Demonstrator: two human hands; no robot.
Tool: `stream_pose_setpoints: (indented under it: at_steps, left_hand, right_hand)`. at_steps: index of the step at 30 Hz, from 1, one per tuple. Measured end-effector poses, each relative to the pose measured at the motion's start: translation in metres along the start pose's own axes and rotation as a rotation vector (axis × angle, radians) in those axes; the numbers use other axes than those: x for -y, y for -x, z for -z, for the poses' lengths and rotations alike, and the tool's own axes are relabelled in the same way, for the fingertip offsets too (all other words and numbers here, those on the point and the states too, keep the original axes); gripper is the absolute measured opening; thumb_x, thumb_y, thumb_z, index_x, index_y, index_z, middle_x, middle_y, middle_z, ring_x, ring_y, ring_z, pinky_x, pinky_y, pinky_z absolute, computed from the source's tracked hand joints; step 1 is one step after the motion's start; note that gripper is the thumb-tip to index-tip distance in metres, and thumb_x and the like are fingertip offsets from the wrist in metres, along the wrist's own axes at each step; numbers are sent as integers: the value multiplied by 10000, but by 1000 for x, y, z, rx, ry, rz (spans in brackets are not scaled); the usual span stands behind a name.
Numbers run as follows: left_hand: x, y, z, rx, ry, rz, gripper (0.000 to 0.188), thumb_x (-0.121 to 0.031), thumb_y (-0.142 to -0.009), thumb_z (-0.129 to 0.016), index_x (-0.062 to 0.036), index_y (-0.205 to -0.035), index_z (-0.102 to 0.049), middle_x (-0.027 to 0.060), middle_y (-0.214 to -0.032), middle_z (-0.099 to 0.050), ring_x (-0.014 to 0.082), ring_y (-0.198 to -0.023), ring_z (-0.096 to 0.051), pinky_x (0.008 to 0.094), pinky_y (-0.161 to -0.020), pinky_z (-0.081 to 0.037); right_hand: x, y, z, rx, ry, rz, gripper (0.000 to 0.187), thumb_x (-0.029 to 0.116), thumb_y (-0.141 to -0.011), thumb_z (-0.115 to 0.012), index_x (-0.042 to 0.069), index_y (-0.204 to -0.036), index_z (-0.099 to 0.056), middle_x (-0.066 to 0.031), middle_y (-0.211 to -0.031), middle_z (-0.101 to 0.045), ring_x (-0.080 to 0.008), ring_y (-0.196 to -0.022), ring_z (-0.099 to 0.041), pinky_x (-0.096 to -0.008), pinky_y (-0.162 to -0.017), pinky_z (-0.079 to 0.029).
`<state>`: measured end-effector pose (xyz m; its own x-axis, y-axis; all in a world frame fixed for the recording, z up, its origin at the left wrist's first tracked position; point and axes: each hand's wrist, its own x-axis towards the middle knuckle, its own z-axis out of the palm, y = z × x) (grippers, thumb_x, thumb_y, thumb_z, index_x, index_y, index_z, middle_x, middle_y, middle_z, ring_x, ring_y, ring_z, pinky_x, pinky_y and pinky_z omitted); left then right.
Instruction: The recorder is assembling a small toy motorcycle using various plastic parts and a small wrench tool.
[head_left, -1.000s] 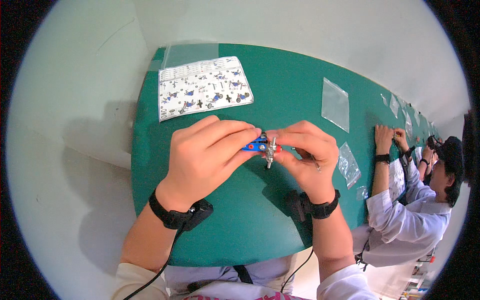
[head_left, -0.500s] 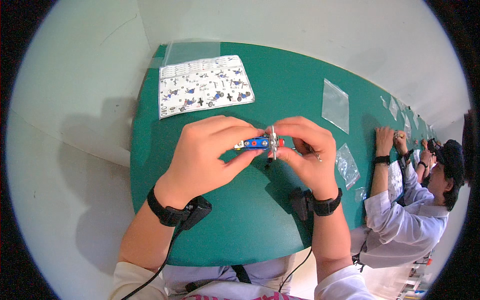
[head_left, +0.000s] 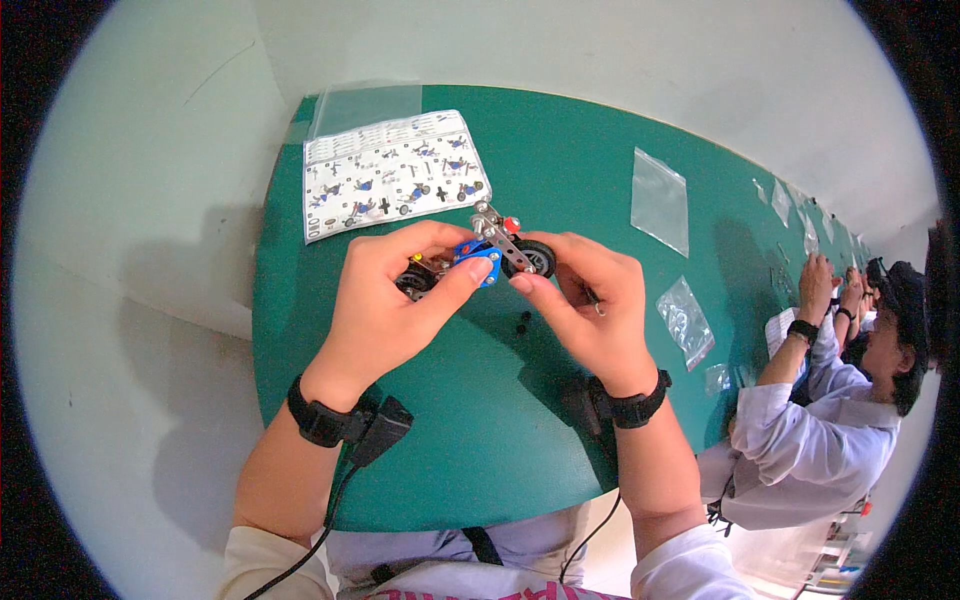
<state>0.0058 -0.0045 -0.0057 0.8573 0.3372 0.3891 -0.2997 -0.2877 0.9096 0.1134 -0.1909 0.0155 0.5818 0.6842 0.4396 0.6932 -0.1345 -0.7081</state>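
Observation:
Between my two hands, above the table, is a toy motorcycle model (head_left: 484, 262) with blue plates, perforated metal strips, a red piece and black wheels. My left hand (head_left: 385, 290) grips its blue body, thumb pressed on the near side, beside one wheel partly hidden by the fingers. At the other end, my right hand (head_left: 597, 295) pinches the metal strip by the second wheel (head_left: 537, 258). A small thin metal tool or part (head_left: 594, 300) shows at the right palm; its kind is unclear. Small black pieces (head_left: 523, 323) lie on the table below the model.
A printed instruction sheet (head_left: 395, 170) lies at the back left of the green table (head_left: 450, 430), by a clear plastic bag (head_left: 370, 108). More clear bags (head_left: 660, 200) lie on the right, one crumpled (head_left: 686, 322). A co-worker (head_left: 815, 430) sits further right. Cables hang from my wristbands.
The model has turned from edge-on to its side, bringing its wheels and strips into view. Both hands still hold it. The co-worker's hands have shifted to the right.

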Motion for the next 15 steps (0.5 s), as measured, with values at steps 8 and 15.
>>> stream_pose_setpoints:
  at_steps: [8,15]
  left_hand:
    - [-6,-1,2,35,-53,21,194,-93,-923,-752,54,-1042,-713,74,-908,-759,63,-818,-664,240,-718,-527]
    - [-3,-2,7,94,-121,-106,219,-60,-875,-782,48,-1052,-713,114,-950,-757,132,-820,-708,268,-743,-550]
  right_hand:
    - [-3,3,-1,-6,-54,-17,304,126,-876,-795,47,-1161,-728,-67,-838,-708,-100,-598,-555,-273,-534,-415]
    - [-9,6,-8,0,-547,-140,213,141,-997,-683,-10,-1146,-700,-57,-902,-745,-83,-767,-680,-233,-651,-503]
